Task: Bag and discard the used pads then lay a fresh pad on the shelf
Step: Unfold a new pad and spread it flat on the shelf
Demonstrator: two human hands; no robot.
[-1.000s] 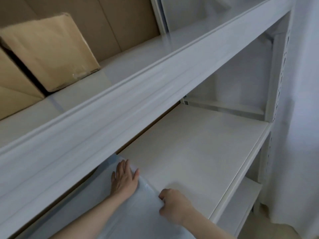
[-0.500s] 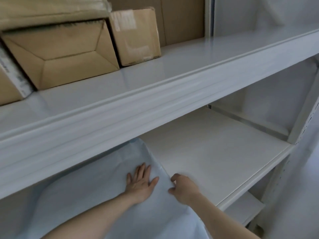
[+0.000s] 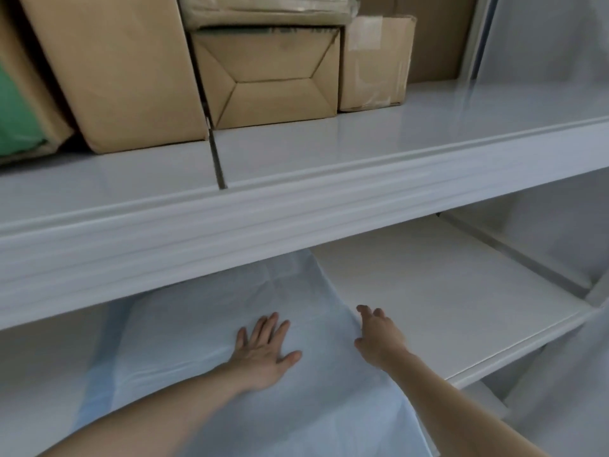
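Flat, the left hand presses the pad, right hand loose-gripped at its edge; no legible writing.

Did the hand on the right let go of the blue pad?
Yes. The right hand has opened and now reaches toward the bare shelf board, beside the pad edge it pinched before.

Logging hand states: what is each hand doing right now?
Left hand: open, pressed flat on the pad.
Right hand: open, fingers loose at the pad's right edge, gripping nothing.
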